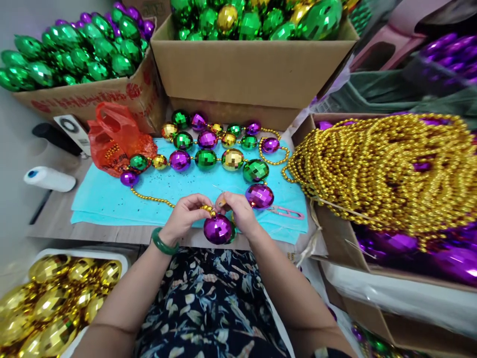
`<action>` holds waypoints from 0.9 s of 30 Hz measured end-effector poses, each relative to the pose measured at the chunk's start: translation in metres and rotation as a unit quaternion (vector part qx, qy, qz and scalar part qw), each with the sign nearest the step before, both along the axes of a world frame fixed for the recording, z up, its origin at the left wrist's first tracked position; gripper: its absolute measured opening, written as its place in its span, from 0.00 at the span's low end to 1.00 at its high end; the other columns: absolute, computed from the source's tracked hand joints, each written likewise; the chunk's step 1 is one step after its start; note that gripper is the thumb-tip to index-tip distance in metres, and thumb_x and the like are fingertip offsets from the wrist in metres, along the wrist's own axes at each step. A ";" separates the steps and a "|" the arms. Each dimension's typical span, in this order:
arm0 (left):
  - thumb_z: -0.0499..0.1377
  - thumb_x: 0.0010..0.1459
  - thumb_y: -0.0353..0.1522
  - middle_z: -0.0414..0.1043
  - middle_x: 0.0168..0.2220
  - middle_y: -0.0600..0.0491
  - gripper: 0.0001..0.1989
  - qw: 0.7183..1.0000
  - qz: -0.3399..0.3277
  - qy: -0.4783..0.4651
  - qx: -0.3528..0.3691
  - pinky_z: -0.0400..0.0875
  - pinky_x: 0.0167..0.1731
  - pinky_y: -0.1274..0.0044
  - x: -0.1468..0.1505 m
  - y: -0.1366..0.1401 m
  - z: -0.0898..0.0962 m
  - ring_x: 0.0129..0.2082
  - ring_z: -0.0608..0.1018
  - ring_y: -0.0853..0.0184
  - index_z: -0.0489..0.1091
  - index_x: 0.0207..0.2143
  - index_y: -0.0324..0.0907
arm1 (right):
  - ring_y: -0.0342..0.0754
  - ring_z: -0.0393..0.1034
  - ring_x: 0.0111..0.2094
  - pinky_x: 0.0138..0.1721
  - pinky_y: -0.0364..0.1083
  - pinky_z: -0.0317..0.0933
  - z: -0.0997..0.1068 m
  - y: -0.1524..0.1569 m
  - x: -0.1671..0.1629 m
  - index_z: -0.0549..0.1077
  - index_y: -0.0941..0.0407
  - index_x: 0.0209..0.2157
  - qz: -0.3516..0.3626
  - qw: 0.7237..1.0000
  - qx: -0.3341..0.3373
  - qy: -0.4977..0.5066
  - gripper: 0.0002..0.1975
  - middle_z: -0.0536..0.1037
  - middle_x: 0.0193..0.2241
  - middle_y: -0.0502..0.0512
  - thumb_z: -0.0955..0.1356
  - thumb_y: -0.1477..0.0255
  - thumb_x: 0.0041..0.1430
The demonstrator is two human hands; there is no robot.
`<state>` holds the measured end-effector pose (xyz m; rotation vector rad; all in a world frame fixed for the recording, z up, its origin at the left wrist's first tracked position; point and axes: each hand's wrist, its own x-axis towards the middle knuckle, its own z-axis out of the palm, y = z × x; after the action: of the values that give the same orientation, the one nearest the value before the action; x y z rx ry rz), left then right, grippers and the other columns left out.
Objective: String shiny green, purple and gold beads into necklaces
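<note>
Tub: at the near left, with big gold balls inside.
Left hand: its fingers grip the gold string, just above a purple ball; a green bangle is around the wrist.
Right hand: its fingers are bent together, just beside the string; I cannot tell if they grip something.
Purple ball: between the two hands, at the near edge of the blue cloth on the table.
Pink snips: on the cloth, to the right of the right hand.
Gold strands: in a big heap at the right, over a box of purple balls.
Spool: white, at the left, beside the cloth.
Red bag: at the far left part of the cloth.
Far boxes: two, of cardboard, filled with shiny balls, mostly green.
</note>
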<state>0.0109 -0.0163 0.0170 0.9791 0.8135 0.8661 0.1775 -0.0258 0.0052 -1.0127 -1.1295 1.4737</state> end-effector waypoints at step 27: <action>0.71 0.36 0.31 0.74 0.26 0.55 0.13 0.995 0.069 -0.006 -0.075 0.66 0.28 0.82 0.006 0.005 -0.001 0.25 0.73 0.73 0.74 0.27 0.38 | 0.41 0.54 0.21 0.25 0.43 0.48 -0.004 0.012 0.000 0.61 0.56 0.18 -0.008 0.975 0.106 -0.196 0.24 0.58 0.17 0.47 0.59 0.57 0.63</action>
<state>0.0174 -0.0112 0.0156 0.7933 0.9311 0.9142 0.1780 -0.0139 0.0012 -1.1873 -1.5194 1.1368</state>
